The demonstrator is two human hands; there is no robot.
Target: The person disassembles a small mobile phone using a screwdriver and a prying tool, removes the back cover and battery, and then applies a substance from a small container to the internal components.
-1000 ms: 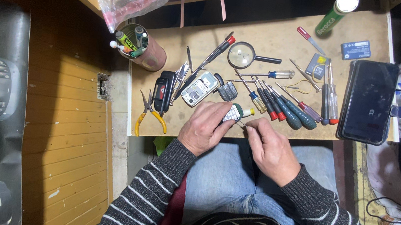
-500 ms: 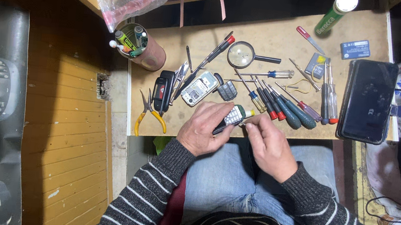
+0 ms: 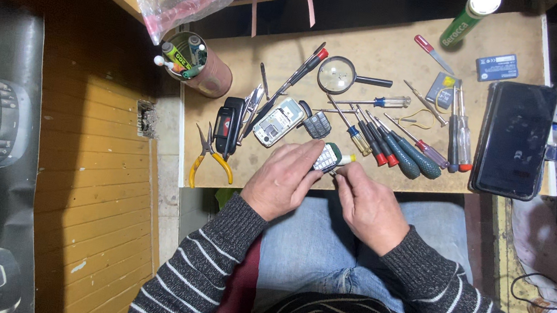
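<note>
- Left hand [image 3: 284, 178], centre of the frame, curls around a small phone keypad part [image 3: 326, 157] at the bench [image 3: 399, 59] front edge;
- Right hand [image 3: 369, 202] pinches what seems a yellow-tipped tool [image 3: 345, 160] touching that part;
- Screwdrivers [image 3: 390, 144] lie just above; yellow-handled pliers [image 3: 209, 159] lie left.
</note>
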